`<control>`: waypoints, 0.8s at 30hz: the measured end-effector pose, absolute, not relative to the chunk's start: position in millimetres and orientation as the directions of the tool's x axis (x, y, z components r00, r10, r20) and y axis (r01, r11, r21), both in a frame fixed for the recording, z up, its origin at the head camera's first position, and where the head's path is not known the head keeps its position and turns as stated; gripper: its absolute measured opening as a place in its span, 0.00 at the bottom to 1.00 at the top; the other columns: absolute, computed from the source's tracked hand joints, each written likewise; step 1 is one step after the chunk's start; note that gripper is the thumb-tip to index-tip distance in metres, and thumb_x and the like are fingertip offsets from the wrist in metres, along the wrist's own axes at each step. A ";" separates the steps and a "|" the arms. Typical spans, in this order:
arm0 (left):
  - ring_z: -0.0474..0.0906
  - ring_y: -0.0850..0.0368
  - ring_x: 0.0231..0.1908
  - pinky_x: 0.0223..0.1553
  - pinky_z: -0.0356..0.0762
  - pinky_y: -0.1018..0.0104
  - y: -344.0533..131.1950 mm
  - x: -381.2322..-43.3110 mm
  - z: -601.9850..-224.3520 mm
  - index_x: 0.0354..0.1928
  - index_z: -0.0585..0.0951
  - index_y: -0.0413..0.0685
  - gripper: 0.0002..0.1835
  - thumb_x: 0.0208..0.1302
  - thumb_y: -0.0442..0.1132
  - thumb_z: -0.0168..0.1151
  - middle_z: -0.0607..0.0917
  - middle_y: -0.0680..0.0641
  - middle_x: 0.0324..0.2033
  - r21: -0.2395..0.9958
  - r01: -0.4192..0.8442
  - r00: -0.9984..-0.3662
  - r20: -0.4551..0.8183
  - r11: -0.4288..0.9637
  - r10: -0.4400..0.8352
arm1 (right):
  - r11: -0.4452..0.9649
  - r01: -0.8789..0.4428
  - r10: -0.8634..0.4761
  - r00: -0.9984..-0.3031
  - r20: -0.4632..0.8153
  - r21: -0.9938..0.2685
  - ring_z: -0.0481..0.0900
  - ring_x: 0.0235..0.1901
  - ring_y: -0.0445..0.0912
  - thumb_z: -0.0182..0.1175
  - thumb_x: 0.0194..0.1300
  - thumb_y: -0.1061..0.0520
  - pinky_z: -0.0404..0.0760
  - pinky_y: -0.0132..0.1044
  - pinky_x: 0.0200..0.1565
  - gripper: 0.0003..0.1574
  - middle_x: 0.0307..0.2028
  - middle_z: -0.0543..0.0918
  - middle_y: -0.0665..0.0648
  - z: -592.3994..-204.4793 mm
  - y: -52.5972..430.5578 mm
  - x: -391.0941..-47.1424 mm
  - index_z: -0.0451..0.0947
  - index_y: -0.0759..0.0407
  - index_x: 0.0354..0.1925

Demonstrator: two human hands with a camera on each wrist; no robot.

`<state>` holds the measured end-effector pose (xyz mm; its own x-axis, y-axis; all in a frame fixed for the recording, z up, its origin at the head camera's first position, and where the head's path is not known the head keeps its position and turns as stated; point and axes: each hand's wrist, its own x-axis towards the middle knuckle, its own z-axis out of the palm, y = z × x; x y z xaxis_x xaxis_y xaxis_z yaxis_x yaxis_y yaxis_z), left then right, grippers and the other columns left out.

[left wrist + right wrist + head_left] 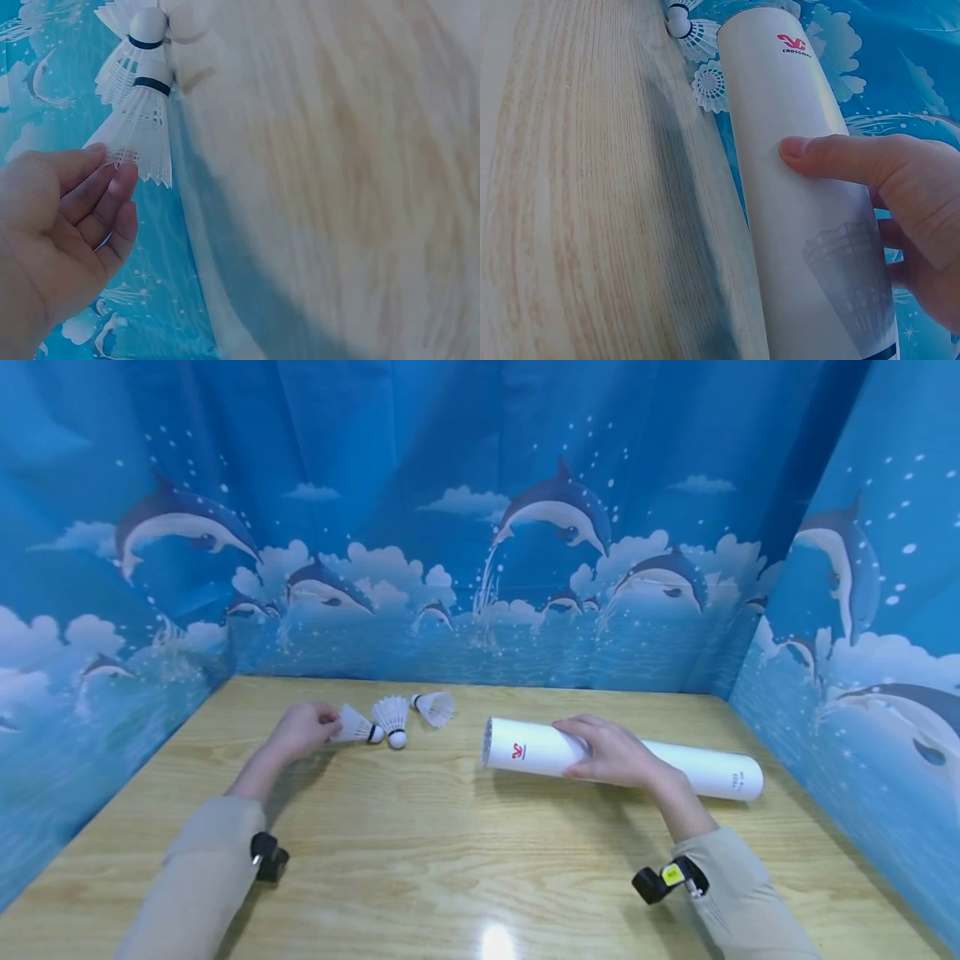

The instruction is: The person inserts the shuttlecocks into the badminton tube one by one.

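Note:
At the left of the table, my left hand (303, 729) pinches the feathered skirt of a white shuttlecock (352, 725) between thumb and fingertips. The left wrist view shows the left hand (71, 225) at the skirt's rim, with the shuttlecock's (146, 124) cork end pointing away. Beside it lies a second shuttlecock (391, 717), and a third shuttlecock (435, 707) lies a little farther right. On the right, my right hand (611, 750) grips a long white shuttlecock tube (705, 768) round its middle. The tube's left end faces the shuttlecocks; its inside is hidden.
The wooden table (420, 843) runs to a blue curtain (450, 510) printed with dolphins at the back and sides. A small black camera (270, 857) sits on the left wrist, another wrist camera (667, 878) on the right.

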<state>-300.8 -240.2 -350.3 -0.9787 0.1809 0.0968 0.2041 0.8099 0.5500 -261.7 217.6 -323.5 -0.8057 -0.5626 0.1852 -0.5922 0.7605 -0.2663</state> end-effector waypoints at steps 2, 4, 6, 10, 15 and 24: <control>0.75 0.52 0.28 0.27 0.73 0.64 -239.7 -300.0 -348.0 0.42 0.78 0.29 0.11 0.64 0.33 0.54 0.82 0.37 0.33 0.564 0.200 -0.979 0.078 0.801 0.189 | 0.761 -0.592 -0.563 -0.806 0.183 -0.267 0.73 0.52 0.56 0.72 0.48 0.47 0.75 0.53 0.48 0.45 0.56 0.73 0.59 -323.9 218.1 -261.8 0.68 0.56 0.62; 0.75 0.53 0.29 0.27 0.72 0.64 -239.1 -299.0 -344.7 0.43 0.78 0.30 0.12 0.65 0.33 0.53 0.82 0.38 0.34 0.572 0.196 -0.978 0.058 0.796 0.199 | 0.762 -0.591 -0.562 -0.807 0.182 -0.266 0.73 0.53 0.56 0.72 0.48 0.46 0.75 0.53 0.48 0.45 0.56 0.73 0.59 -324.1 218.7 -261.8 0.68 0.56 0.62; 0.76 0.53 0.29 0.27 0.72 0.64 -238.6 -297.7 -340.9 0.44 0.78 0.30 0.12 0.66 0.33 0.53 0.82 0.37 0.35 0.577 0.198 -0.976 0.044 0.792 0.213 | 0.763 -0.590 -0.562 -0.807 0.180 -0.265 0.73 0.53 0.56 0.72 0.48 0.46 0.75 0.53 0.48 0.45 0.57 0.73 0.59 -324.2 219.2 -261.8 0.68 0.56 0.62; 0.77 0.53 0.29 0.27 0.73 0.64 -237.0 -293.4 -332.5 0.43 0.78 0.29 0.11 0.64 0.32 0.54 0.82 0.36 0.35 0.569 0.233 -0.968 0.054 0.789 0.246 | 0.761 -0.592 -0.563 -0.806 0.182 -0.267 0.73 0.53 0.56 0.72 0.48 0.47 0.74 0.53 0.48 0.45 0.57 0.73 0.60 -323.7 219.4 -261.8 0.68 0.56 0.62; 0.78 0.54 0.27 0.27 0.74 0.64 -234.9 -288.1 -323.4 0.41 0.78 0.29 0.10 0.64 0.32 0.54 0.83 0.38 0.33 0.573 0.253 -0.960 0.049 0.780 0.276 | 0.754 -0.598 -0.569 -0.801 0.186 -0.270 0.73 0.53 0.56 0.72 0.47 0.48 0.74 0.53 0.48 0.45 0.57 0.73 0.60 -323.0 218.3 -262.4 0.68 0.56 0.62; 0.78 0.55 0.28 0.29 0.75 0.62 -215.7 -281.2 -309.6 0.41 0.80 0.34 0.10 0.65 0.35 0.55 0.83 0.45 0.30 0.544 0.283 -0.945 0.017 0.790 0.328 | 0.754 -0.599 -0.570 -0.800 0.185 -0.271 0.73 0.52 0.57 0.72 0.47 0.48 0.75 0.54 0.48 0.45 0.57 0.73 0.60 -323.0 217.8 -263.9 0.68 0.56 0.62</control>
<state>-281.2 -215.7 -309.6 -0.9447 0.3275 0.0165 0.2834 0.7899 0.5438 -263.9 217.8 -323.0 -0.8005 -0.5702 0.1846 -0.5992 0.7535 -0.2705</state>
